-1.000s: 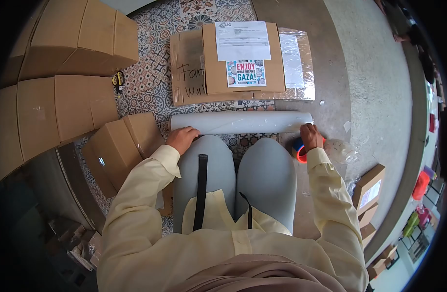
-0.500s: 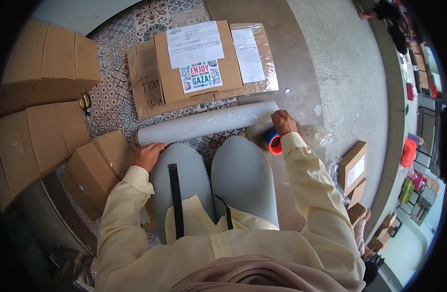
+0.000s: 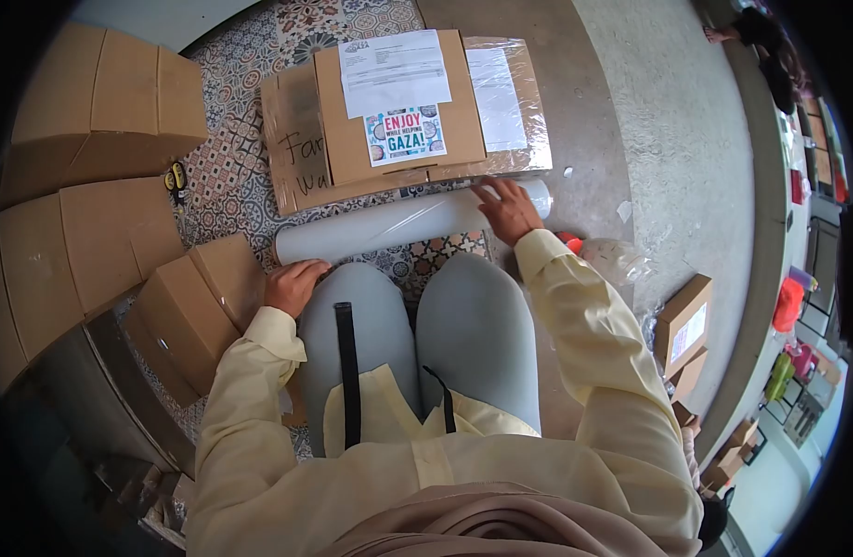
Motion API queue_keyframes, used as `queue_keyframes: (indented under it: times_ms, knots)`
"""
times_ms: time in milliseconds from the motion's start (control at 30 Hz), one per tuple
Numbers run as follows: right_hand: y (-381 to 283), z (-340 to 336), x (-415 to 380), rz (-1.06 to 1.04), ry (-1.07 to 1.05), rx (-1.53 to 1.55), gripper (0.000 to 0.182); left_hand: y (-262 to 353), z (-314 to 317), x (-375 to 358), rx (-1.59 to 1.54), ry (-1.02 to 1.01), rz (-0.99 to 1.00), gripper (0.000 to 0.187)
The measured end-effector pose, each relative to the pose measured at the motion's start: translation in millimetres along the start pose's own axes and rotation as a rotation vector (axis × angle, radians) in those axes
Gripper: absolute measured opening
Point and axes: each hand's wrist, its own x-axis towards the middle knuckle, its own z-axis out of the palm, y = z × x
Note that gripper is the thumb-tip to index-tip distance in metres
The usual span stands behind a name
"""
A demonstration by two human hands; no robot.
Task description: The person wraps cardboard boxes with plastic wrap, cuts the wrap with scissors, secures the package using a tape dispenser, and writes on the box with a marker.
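Note:
A long roll of clear film [image 3: 398, 223] lies across the floor in front of my knees. My right hand [image 3: 510, 210] rests on the roll near its right end, fingers apart and stretched over it. Beside the roll's left end is my left hand [image 3: 295, 285], its fingers bent and close together near my knee; whether they pinch the film edge is too small to tell. Beyond the roll lies a brown box [image 3: 352, 153] with a white paper and a printed card on it, on top of a larger film-wrapped cardboard package [image 3: 292, 139] with handwriting.
Brown cartons [image 3: 120, 232] stand along the left side, with yellow-handled scissors [image 3: 175, 178] by them. Crumpled film [image 3: 617, 260] and a labelled box [image 3: 683, 327] lie at the right. Parts of other people show at the right edge.
My right hand has moved left along the roll and its fingers have opened over it. The coloured tape roll is now mostly hidden by my right sleeve. The view has shifted slightly.

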Motion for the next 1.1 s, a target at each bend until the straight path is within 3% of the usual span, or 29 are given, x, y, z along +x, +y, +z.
queue_keyframes:
  times_ms: [167, 200, 367, 433, 467, 533, 633, 700, 767, 833, 900, 967, 1000, 1033, 1100]
  knots:
    - [-33, 17, 26, -0.2, -0.072, -0.017, 0.024, 1, -3, -4, 0.037, -0.01, 0.064, 0.017]
    - [-34, 18, 29, -0.186, -0.117, 0.008, 0.016, 1, -3, -4, 0.024, -0.01, 0.056, 0.017]
    - [-44, 25, 30, -0.192, -0.14, 0.029, 0.012, -1, -4, -6, 0.004, -0.007, 0.052, 0.018]
    - [-55, 24, 33, -0.337, 0.096, 0.046, 0.013, 0, -5, -7, 0.008, -0.011, 0.08, 0.019]
    - [-54, 26, 34, -0.335, 0.096, 0.045, 0.013, 0, -5, -7, 0.006, -0.011, 0.081, 0.019]
    - [-52, 28, 42, -0.451, -0.064, -0.057, 0.016, -2, -6, -5, 0.01, 0.01, 0.077, 0.018]
    - [-58, 17, 21, -0.451, -0.181, 0.008, 0.017, -6, -13, -4, -0.018, 0.044, 0.027, 0.017]
    - [-52, 17, 10, -0.504, -0.158, 0.037, 0.016, -5, -17, -1, -0.027, 0.057, 0.015, 0.016]
    - [-46, 15, 10, -0.371, -0.154, 0.171, 0.021, -2, -16, -3, -0.04, 0.067, 0.009, 0.016]
    - [-30, 3, 22, -0.293, -0.292, 0.082, 0.032, -3, -17, -4, -0.073, 0.058, -0.021, 0.015]
    - [7, 4, 26, -0.231, -0.165, -0.004, 0.035, -6, -19, -4, -0.094, 0.053, -0.003, 0.015]
    - [31, -23, 30, -0.016, -0.254, -0.13, 0.028, -6, -20, -5, -0.114, 0.05, 0.003, 0.016]
    - [55, -23, 27, -0.028, -0.346, -0.1, 0.025, -5, -20, -5, -0.152, 0.009, -0.041, 0.016]
    - [62, -26, 22, -0.21, -0.152, -0.013, 0.02, -6, -21, -5, -0.192, -0.032, -0.083, 0.017]
    - [66, -40, 14, 0.004, -0.366, -0.099, 0.014, -11, -20, -1, -0.158, -0.071, -0.103, 0.017]
